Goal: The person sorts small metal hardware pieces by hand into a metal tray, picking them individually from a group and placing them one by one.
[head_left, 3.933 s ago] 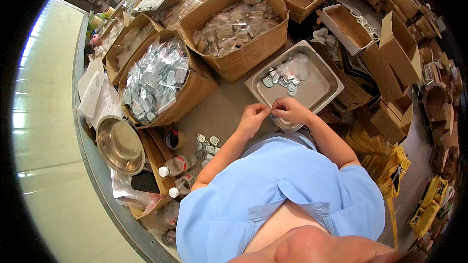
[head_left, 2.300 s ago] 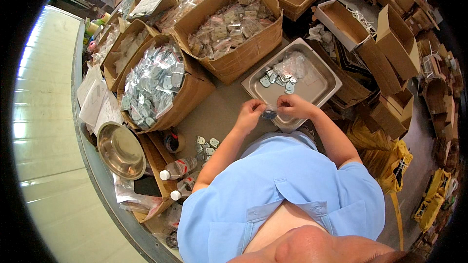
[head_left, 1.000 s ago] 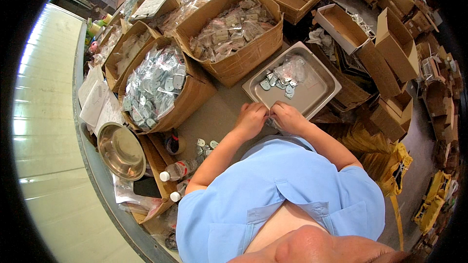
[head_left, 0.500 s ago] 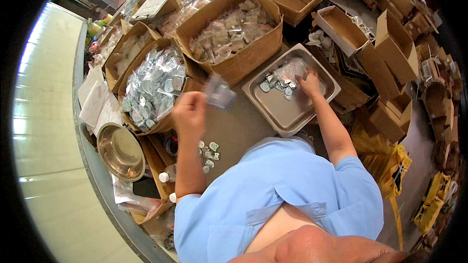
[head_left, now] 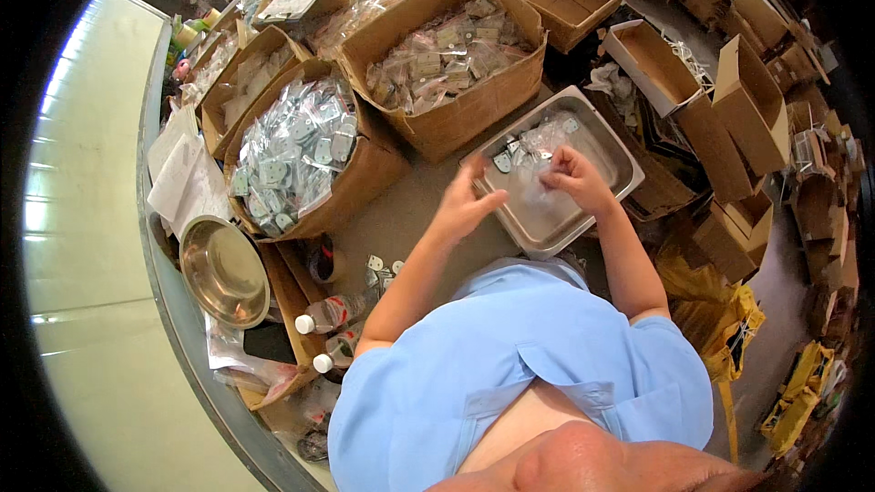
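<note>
My right hand (head_left: 581, 184) is over the steel tray (head_left: 549, 229), its thumb and fingers pinched on a clear plastic bag (head_left: 538, 187). Whether anything lies inside that bag I cannot tell. My left hand (head_left: 465, 204) is at the tray's left side with thumb and fingers apart, holding nothing I can see. In the far part of the tray lie small grey metal plates (head_left: 502, 162) and clear plastic (head_left: 547, 134). Several loose metal plates (head_left: 375, 263) rest on the work surface beside my left forearm.
At the left stands a carton of bagged metal plates (head_left: 296, 141); behind it, a larger carton of bagged parts (head_left: 447, 59). A round steel bowl (head_left: 225, 270) and plastic bottles (head_left: 330, 313) are near my left arm. Open cartons (head_left: 749, 100) crowd the right.
My left hand has moved right to the tray, and the clear bag it held is no longer in it. My right hand has drawn back from the plates and now pinches a clear bag.
</note>
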